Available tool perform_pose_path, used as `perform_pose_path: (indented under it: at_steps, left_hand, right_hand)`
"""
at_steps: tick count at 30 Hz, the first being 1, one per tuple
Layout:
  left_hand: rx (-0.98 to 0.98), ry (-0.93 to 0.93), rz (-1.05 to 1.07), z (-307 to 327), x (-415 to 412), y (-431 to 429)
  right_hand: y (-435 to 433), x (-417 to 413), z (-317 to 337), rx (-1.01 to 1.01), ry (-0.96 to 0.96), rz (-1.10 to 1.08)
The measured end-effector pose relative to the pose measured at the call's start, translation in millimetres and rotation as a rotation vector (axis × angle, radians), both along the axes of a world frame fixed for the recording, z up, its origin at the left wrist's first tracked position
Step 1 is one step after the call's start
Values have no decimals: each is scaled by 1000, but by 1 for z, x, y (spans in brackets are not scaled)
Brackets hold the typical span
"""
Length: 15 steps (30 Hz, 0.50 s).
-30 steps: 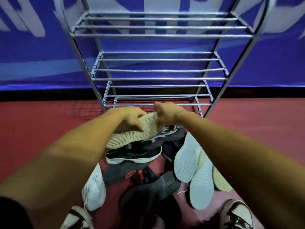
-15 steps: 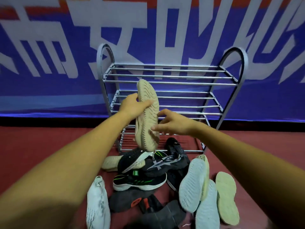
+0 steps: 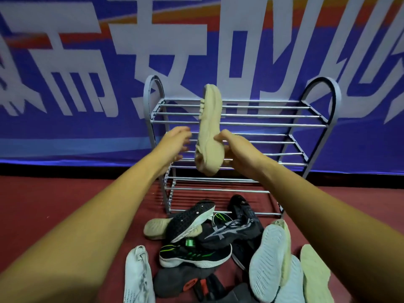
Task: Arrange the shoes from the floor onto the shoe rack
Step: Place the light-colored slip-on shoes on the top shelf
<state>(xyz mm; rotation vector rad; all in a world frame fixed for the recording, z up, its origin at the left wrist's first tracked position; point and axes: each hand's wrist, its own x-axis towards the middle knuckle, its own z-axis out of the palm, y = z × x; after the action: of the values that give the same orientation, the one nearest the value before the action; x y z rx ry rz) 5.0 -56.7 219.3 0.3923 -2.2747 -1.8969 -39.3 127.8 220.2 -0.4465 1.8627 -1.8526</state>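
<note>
The beige shoe (image 3: 209, 132) hangs upright in front of the shoe rack (image 3: 240, 123), toe up and heel down, held only by the right hand (image 3: 238, 153), whose thumb presses its side near the heel while the fingers wrap behind it. The left hand (image 3: 175, 145) is just beside the shoe with fingers spread and loose, apparently not touching it, though motion blur there makes that hard to confirm. That one-sided grip low on the shoe is the main risk: most of the shoe stands above the hand, so it may tip or twist out and drop onto the shoe pile (image 3: 207, 241) on the red floor (image 3: 65, 204). The rack's shelves are thin parallel bars with gaps, so a shoe laid across them at an angle, or with the narrow toe first, could poke through or slide off the front. The rack looks light and stands free against the blue banner (image 3: 65, 73), so a hard push onto the top shelf could rock it.
</note>
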Motion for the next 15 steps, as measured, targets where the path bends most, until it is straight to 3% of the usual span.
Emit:
perform_pose_path:
  at_steps: [4,11,15]
  left_hand:
    - [198,-194,-194,-7,14,-7]
    - [262,24,28,-9,-3,-26]
    - [210,129,204,-12,-17,-39]
  right_hand:
    - [-17,-6,2,-134,-69,1]
    - [-53,-23,-4,-144,104,-155]
    - [-68,-27,0,-77,151,-105]
